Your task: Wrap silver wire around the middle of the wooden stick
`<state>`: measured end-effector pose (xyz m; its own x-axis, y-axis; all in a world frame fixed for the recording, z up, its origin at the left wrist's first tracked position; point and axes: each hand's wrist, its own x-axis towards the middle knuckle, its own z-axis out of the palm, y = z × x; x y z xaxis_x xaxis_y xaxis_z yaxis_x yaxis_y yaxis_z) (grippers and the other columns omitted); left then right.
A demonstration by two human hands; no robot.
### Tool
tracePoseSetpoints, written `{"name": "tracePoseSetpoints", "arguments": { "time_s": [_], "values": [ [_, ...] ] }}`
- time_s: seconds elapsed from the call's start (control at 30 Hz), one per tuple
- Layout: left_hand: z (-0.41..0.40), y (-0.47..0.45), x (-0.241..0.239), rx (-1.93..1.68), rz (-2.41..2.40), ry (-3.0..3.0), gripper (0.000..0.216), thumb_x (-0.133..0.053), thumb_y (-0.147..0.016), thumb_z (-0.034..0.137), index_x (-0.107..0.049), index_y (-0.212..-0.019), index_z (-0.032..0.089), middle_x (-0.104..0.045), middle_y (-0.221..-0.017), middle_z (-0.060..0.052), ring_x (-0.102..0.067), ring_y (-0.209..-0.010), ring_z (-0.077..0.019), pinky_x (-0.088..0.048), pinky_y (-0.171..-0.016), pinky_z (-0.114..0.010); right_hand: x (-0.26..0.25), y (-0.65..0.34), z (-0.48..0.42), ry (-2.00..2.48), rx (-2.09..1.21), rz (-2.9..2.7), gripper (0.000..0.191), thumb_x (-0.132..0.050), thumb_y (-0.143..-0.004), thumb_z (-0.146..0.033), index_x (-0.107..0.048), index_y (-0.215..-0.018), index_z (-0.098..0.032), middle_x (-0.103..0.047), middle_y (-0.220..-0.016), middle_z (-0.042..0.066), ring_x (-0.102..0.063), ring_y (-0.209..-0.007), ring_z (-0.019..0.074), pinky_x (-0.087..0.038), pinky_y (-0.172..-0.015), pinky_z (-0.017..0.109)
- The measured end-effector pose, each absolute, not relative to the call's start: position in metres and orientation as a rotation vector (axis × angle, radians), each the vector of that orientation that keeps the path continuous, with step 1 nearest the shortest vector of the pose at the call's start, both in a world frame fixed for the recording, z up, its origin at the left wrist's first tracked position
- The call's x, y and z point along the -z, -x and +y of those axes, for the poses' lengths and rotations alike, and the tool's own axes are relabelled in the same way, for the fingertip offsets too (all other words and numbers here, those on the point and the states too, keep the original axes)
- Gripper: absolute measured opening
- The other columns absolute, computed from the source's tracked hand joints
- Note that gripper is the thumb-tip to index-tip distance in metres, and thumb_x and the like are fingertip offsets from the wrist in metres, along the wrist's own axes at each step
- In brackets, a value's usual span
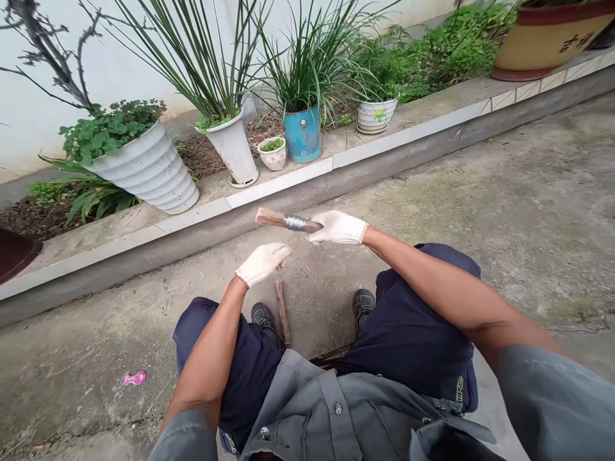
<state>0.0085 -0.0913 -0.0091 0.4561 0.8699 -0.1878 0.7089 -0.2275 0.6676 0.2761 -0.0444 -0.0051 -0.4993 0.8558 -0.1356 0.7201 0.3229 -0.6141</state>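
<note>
My right hand [337, 228], in a white knit glove, is closed around one end of a wooden stick [270, 218]. Silver wire [295, 223] is wound in a tight coil about the stick's middle. The stick is held nearly level above the concrete. Below and left of the coil, my left hand [263, 263], also gloved, has its fingers pinched together. A faint thin strand seems to run from the coil to those fingers; its end is too fine to make out. A second wooden stick [282, 312] lies on the ground between my shoes.
A low tiled ledge [283, 187] crosses in front of me. Potted plants stand on it, among them a blue pot [302, 136], a tall white pot [234, 152] and a tilted-looking ribbed white pot [148, 169]. A small pink object [134, 378] lies on the concrete at left.
</note>
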Motion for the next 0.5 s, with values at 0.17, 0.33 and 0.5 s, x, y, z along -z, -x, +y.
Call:
{"name": "tracePoseSetpoints", "arguments": {
  "time_s": [0.17, 0.33, 0.5],
  "values": [
    [-0.092, -0.010, 0.013, -0.174, 1.293, -2.044, 0.038, -0.043, -0.100, 0.045, -0.062, -0.076, 0.021, -0.066, -0.068, 0.002, -0.062, -0.062, -0.0154, -0.043, -0.063, -0.026, 0.020, -0.271, -0.018, 1.739, -0.561, -2.402, 0.029, -0.059, -0.088, -0.041, -0.071, -0.107, -0.022, -0.074, -0.092, 0.008, -0.066, -0.079, 0.0218, -0.041, -0.066, 0.028],
    [-0.090, -0.002, 0.015, -0.140, 1.333, -2.173, 0.037, -0.041, -0.101, 0.042, -0.062, -0.077, 0.022, -0.063, -0.066, 0.002, -0.059, -0.062, -0.0163, -0.038, -0.062, -0.027, 0.029, -0.257, -0.020, 1.987, -0.321, -2.711, 0.039, -0.069, -0.078, -0.015, -0.072, -0.117, -0.015, -0.075, -0.099, 0.020, -0.072, -0.090, 0.0343, -0.050, -0.077, 0.041],
    [-0.088, 0.000, 0.014, -0.117, 1.368, -2.272, 0.037, -0.041, -0.101, 0.039, -0.063, -0.077, 0.022, -0.063, -0.069, 0.001, -0.057, -0.064, -0.0171, -0.036, -0.064, -0.028, 0.030, -0.250, -0.032, 1.615, -0.121, -3.190, 0.027, -0.068, -0.075, -0.012, -0.077, -0.100, -0.013, -0.076, -0.094, 0.021, -0.073, -0.088, 0.0355, -0.050, -0.077, 0.045]
  ]
}}
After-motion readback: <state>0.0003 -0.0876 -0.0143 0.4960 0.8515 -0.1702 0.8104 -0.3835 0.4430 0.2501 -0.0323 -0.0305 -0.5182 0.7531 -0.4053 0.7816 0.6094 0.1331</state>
